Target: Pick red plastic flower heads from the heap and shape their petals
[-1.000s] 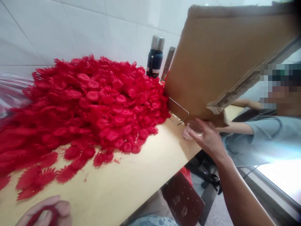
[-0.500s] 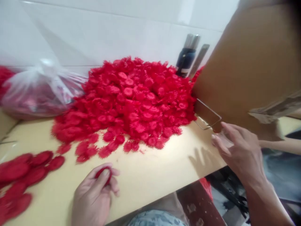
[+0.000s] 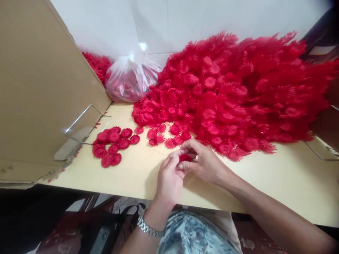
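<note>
No words or numbers can be read; faint marks (image 3: 6, 170) on the cardboard (image 3: 39, 88) may be lettering, and the label (image 3: 321, 50) on the bottle (image 3: 323, 31) is blurred.

A red piece (image 3: 185, 157) is held, partly hidden.

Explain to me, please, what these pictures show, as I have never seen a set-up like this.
There is no machine here: a person works bare-handed, and the view comes from a camera worn on the head, looking forward and down. The left hand, with a metal band on its wrist, and the right hand meet and hold a small red piece between them. On the pale table lie a big heap of red fringed pieces and a smaller group of red discs. A clear plastic bag sits behind, beside a cardboard panel.
</note>
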Motion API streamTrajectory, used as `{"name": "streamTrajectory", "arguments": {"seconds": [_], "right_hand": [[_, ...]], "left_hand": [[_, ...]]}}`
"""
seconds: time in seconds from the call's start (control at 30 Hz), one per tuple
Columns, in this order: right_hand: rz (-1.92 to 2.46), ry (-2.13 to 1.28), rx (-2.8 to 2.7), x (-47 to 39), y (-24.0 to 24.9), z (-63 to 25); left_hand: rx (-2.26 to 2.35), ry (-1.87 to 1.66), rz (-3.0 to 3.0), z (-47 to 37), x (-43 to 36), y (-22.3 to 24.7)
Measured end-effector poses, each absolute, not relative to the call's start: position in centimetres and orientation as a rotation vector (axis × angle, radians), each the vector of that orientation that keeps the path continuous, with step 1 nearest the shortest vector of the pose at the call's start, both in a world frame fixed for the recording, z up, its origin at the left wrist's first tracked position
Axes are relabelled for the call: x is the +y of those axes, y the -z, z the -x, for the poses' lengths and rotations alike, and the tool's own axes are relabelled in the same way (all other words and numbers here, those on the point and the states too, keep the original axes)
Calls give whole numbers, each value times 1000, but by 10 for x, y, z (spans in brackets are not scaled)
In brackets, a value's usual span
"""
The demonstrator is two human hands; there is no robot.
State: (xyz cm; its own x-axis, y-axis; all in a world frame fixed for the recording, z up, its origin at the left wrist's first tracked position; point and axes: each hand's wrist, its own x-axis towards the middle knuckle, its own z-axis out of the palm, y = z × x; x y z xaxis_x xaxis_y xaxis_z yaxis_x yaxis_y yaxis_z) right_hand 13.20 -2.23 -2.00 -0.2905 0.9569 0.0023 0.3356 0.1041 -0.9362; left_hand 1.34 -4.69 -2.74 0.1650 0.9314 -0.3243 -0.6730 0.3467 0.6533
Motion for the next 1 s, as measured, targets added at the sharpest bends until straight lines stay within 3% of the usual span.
{"name": "streamTrajectory", "arguments": {"seconds": [0.1,0.2,0.67,1.0], "right_hand": [[1136,-1513,-1508,-19,26,-135],[1119,-1522,-1526,-19,27,-138],[1112,-169,-2214,-30,43,-150],[1310,154,-2111,-20,31,-156]], "left_hand": [[780,-1188,-411,-10,-47,32],[764,-1174,-422,-10,-48,36],[787,-1170,-439,-27,-50,36],[890,-1311,-420,-31,-46,32]]}}
